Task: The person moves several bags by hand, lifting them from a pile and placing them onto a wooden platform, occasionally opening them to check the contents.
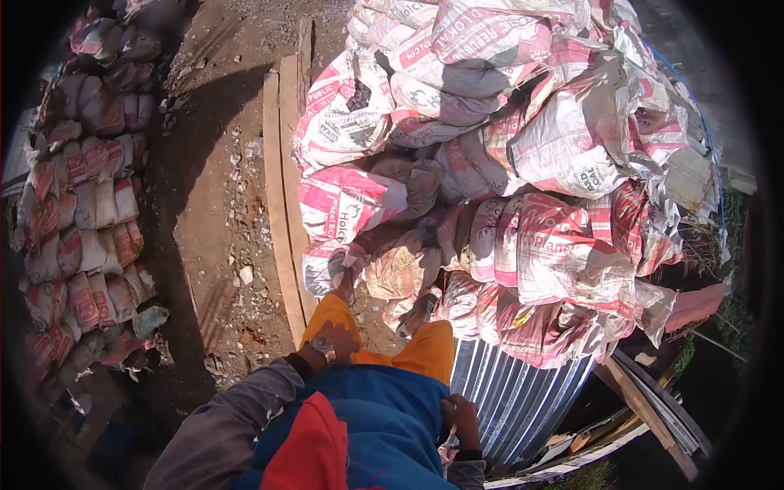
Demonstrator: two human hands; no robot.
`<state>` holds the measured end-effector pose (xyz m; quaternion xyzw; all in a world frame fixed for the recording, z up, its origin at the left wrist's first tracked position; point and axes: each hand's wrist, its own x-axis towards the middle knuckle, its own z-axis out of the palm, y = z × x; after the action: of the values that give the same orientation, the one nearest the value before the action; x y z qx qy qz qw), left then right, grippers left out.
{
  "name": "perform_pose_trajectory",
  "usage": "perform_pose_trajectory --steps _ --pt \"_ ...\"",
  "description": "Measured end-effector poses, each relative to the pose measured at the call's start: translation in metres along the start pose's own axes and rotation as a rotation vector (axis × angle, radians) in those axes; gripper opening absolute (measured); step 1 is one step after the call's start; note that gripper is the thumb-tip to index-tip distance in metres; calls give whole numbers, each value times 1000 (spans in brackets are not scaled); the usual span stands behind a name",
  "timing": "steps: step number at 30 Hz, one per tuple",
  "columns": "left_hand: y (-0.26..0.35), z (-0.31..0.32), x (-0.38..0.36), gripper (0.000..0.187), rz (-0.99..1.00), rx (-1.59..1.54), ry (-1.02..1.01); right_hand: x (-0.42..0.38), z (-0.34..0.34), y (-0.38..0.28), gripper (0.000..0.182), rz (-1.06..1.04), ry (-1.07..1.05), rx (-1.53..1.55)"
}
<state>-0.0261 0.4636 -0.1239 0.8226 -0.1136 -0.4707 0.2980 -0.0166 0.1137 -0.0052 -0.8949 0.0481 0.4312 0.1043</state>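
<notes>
Wooden planks on stony dirt | corrugated metal | blue cord

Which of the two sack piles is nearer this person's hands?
The pile on the right, beside the wooden planks; the left pile lies farther off, across the dirt.

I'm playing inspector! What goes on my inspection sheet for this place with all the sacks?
Surface: brown dirt ground, scattered with stones.
Main things: a big pile of printed sacks in front, many wrinkled and dirty.
Clutter: long wooden planks beside the pile; more boards at lower right.
Hands: left hand against the orange trousers; right hand by the hip. Finger positions unclear; held things: nothing seen.
Cables: a blue line along the pile's right edge; rope or cable, I can't tell.
Surroundings: another sack stack at left, corrugated metal near the right hand, some green plants.
</notes>
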Motion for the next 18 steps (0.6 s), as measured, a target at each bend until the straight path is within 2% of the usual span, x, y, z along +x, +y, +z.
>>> perform_pose_trajectory --steps 1,3,4,5,7,8,9,11,12,13,14,15,16,17,18 --pt "-4 7 -3 21 20 52 7 6 -11 -2 30 -16 5 -15" --pt "-9 22 -13 19 37 86 5 -2 -37 -5 27 -160 -130 225" --pt "-11 23 -14 19 38 83 24 -11 -69 -49 24 88 -141 357" --pt "-14 21 -12 19 40 83 43 -6 -74 -53 24 83 -137 350" --pt "-14 25 -10 19 34 104 49 -1 -86 -51 25 -444 -95 -10" --pt "-13 27 -9 19 28 133 47 5 -94 -64 25 -302 -192 -12" --pt "-13 28 -9 19 23 119 41 13 -100 -75 25 -301 -207 -18" --pt "-13 22 -12 20 -16 27 24 34 -106 -93 23 -136 -333 42" --pt "-13 21 -13 20 -22 14 19 48 -108 -100 25 -196 -274 112" --pt "-14 18 -12 21 2 -111 -93 67 -107 -104 25 -197 -283 105" --pt "-17 13 -13 23 27 -236 -207 91 -102 -104 28 -254 -157 102" --pt "-17 8 -20 24 122 -364 -190 117 -95 -106 33 -309 -35 99" --pt "-20 7 -23 25 214 -494 -165 150 -90 -111 38 -283 -82 166" --pt "-31 34 -16 25 206 -508 -157 191 -84 -118 44 -261 -128 230" --pt "-45 75 -4 24 419 -703 -25 236 -72 -124 46 -289 -128 235"
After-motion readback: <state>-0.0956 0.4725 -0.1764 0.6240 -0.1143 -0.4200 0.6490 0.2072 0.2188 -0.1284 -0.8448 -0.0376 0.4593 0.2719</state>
